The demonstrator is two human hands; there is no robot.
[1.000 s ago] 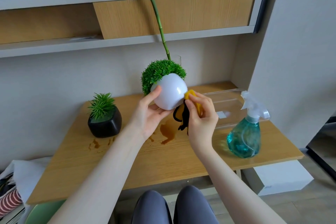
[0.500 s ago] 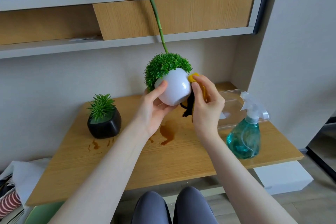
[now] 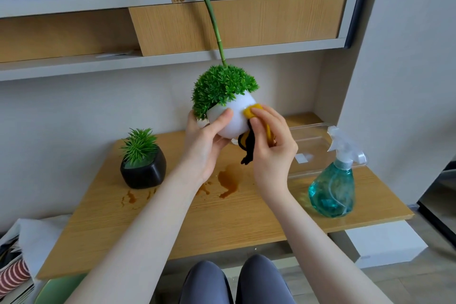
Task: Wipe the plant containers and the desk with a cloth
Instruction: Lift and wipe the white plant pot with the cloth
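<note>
My left hand [image 3: 206, 145] grips a round white plant pot [image 3: 235, 117] with a bushy green plant, held tilted in the air above the wooden desk [image 3: 222, 212]. My right hand [image 3: 270, 148] holds a yellow and black cloth [image 3: 249, 140] and presses its yellow part against the pot's right side. A black pot [image 3: 144, 171] with a spiky green plant stands on the desk at the left. Brown spill stains [image 3: 228, 180] lie on the desk below my hands and in front of the black pot.
A teal spray bottle [image 3: 333, 190] stands at the desk's right front. A clear plastic container [image 3: 311, 145] sits behind it. A tall green stem [image 3: 209, 10] rises behind the white pot toward the shelves [image 3: 172, 57]. The wall closes the right side.
The white pot was lifted higher and turned in my left hand. My right hand slid the cloth up the pot's right side.
</note>
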